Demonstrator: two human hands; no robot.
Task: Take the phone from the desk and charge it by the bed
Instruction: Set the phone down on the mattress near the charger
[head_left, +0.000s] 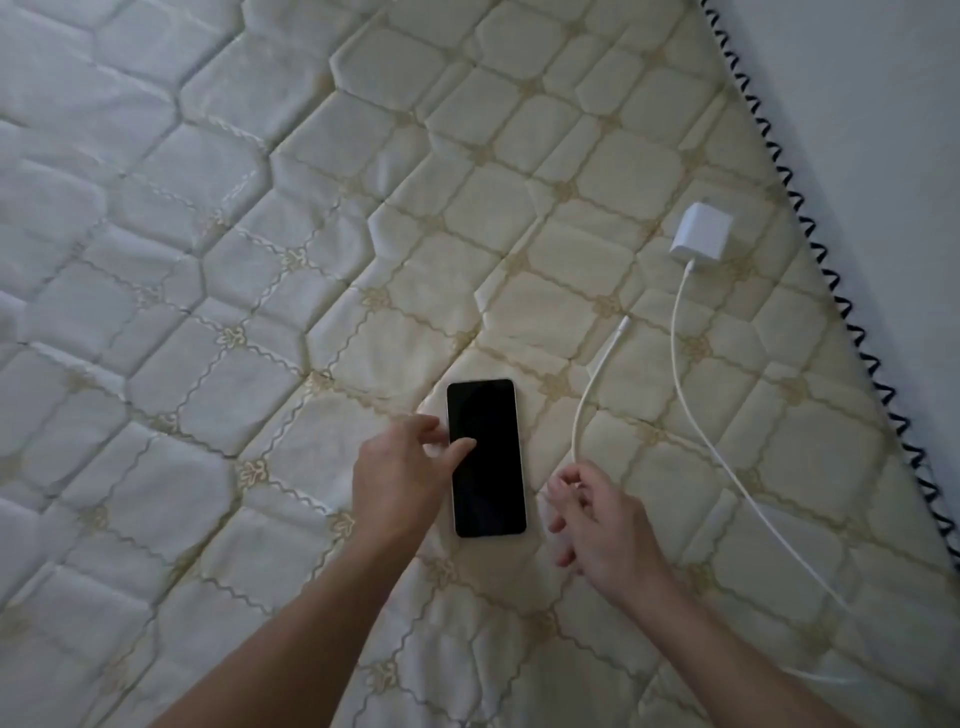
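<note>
A phone with a dark screen lies face up on the quilted mattress. My left hand rests at its left edge, thumb on the screen and fingers against the side. My right hand is just right of the phone and pinches the white charging cable near its free end. The cable's plug tip points up and away, unconnected. The cable loops round to a white charger block lying loose on the mattress near the wall.
The mattress edge has black-and-white twisted piping running diagonally at the right. Beyond it stands a pale wall. Cream quilted surface stretches to the left and the top of the view.
</note>
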